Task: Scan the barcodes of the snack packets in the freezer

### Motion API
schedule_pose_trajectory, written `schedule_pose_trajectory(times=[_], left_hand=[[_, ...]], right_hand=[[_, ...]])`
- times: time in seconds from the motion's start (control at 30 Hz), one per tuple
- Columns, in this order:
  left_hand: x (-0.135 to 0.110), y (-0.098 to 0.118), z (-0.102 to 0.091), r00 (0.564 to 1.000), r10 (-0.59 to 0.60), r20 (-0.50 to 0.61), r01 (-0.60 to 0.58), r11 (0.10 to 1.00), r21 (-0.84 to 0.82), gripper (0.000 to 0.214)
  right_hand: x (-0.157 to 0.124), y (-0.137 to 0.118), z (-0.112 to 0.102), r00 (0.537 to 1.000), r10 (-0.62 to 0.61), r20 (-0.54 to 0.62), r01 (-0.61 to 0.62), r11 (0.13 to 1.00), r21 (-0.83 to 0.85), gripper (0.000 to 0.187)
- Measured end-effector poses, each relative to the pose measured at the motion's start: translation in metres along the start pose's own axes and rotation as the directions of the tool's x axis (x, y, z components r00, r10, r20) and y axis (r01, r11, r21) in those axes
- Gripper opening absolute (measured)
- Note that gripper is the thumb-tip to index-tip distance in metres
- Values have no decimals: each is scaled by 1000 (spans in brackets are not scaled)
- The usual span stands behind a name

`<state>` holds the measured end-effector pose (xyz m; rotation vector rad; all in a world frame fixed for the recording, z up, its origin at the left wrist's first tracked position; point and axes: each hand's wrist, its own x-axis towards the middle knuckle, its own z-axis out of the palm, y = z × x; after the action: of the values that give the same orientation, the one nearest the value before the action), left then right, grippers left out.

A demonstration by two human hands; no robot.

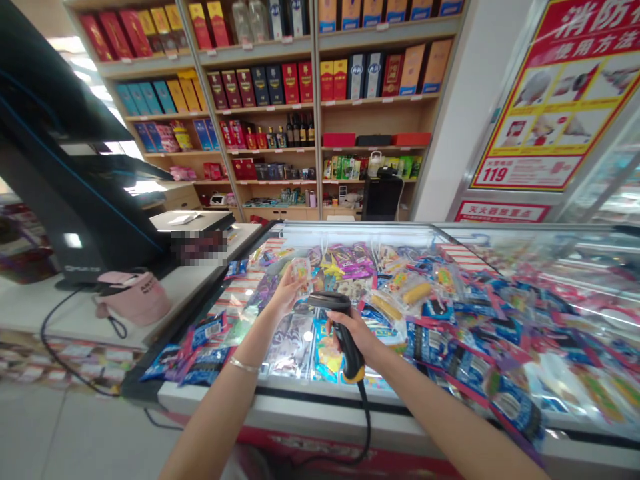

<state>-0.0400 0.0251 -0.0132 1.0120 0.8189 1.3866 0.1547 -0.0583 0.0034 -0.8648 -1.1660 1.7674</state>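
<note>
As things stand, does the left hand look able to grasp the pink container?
Probably not yet: the left hand holds a small pack. Otherwise, nothing visible seems to block the way to the pink container.

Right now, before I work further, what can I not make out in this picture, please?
All in the head view:
Print on the small clear plastic packet in the left hand: too small and blurred.
Grip of the black-and-yellow handheld scanner: partly covered by the right hand.
Dark red patch on the white counter: hidden by pixelation.
Tall black machine with blue line: upper part cut off by left and top edges.
</note>
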Motion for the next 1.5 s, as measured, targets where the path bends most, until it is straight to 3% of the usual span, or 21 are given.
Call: schedule_pose_trajectory(times=[0.2,0.67,0.77,0.83,0.93,1.0,1.07,1.13,1.17,1.27,1.33,1.4,1.5], left_hand=[[-1,1,0,999,47,19,-47,999,-4,69],[2,0,-5,1000,18,-6,-18,999,40,73],[5,-3,-8,996,32,-82,-20,990,139,70],[5,-3,-8,986,100,-132,-60,958,282,65],[2,3,2,962,260,-82,-176,822,541,55],[-2,11,19,951,309,25,-230,653,722,49],[-6,19,47,936,327,126,-264,421,868,43],[-11,27,85,908,354,223,-312,220,924,41],[-14,30,106,887,369,278,-357,166,919,41],[-21,30,167,813,394,428,-504,108,857,40],[-23,22,201,785,412,463,-545,102,832,39],[-22,7,227,779,419,467,-549,96,830,39],[-12,-24,250,791,371,487,-551,86,830,40]], right_hand=[[2,2,-1,1000,-16,19,16,1000,12,24],[2,1,-2,999,26,44,-26,1000,14,27],[7,-1,-2,994,51,93,-51,999,-3,25],[7,-9,-2,996,15,91,-16,1000,20,26],[-4,-33,-9,994,-92,55,85,989,119,25],[-21,-54,-22,989,-131,74,118,982,148,28],[-45,-74,-43,981,-172,87,158,976,147,32],[-72,-90,-69,966,-257,13,252,957,142,31],[-86,-95,-82,955,-291,-53,295,946,131,28],[-125,-99,-124,899,-340,-275,375,923,84,24],[-147,-94,-151,854,-352,-383,415,905,94,22],[-164,-85,-177,854,-321,-409,406,904,137,23],[-181,-73,-211,861,-314,-400,408,896,174,23]])
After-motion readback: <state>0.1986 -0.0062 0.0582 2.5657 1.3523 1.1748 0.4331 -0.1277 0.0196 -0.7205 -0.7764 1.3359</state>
